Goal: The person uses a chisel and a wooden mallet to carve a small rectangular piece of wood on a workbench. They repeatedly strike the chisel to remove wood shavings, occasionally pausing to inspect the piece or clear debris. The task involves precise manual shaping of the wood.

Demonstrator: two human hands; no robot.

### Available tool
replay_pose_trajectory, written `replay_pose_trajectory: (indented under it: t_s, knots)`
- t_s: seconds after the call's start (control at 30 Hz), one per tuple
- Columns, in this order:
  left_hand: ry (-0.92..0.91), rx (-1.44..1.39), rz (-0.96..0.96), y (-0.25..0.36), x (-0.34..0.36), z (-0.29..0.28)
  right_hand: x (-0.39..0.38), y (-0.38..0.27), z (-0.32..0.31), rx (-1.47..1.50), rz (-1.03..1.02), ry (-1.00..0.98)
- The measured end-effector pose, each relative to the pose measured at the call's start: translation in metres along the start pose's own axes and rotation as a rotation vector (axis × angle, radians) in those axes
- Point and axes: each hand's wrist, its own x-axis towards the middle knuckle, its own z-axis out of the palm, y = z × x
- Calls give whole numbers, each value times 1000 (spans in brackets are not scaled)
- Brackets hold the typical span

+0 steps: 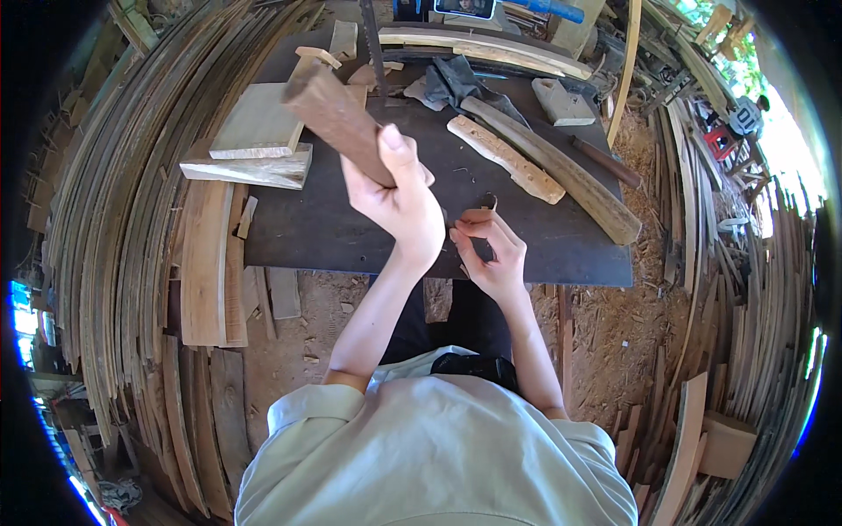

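My left hand (399, 197) is raised above the dark work table (324, 228), its fingers wrapped round a thick brown piece of wood (338, 123). The wood's upper end tilts away to the left. Lower and to the right, my right hand (493, 254) is over the table's near edge with thumb and fingertips drawn together. By those fingers shows a small dark brown scrap (488, 203); whether they hold it I cannot tell. Beyond this hand lie a light, rough-edged wood strip (506, 158) and a long rounded wooden billet (561, 175).
Pale boards (259, 123) are stacked at the table's left. A dark cloth (456, 81), a wood block (562, 103) and a dark rod (605, 161) lie toward the back and right. An upright saw-like blade (372, 44) stands at the far side. Long timber strips (114, 210) line the left.
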Motion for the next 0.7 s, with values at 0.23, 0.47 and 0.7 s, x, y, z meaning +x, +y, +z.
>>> replay_pose_trajectory:
  t_s: [0.23, 0.47, 0.7]
  knots:
    - [-19, 26, 8, -13, 0, 1, 0, 2, -1, 33, 38, 9]
    - [-75, 61, 65, -28, -6, -2, 1, 3, -1, 29, 19, 5]
    - [-35, 8, 57, -5, -2, 9, 0, 1, -3, 28, 53, 3]
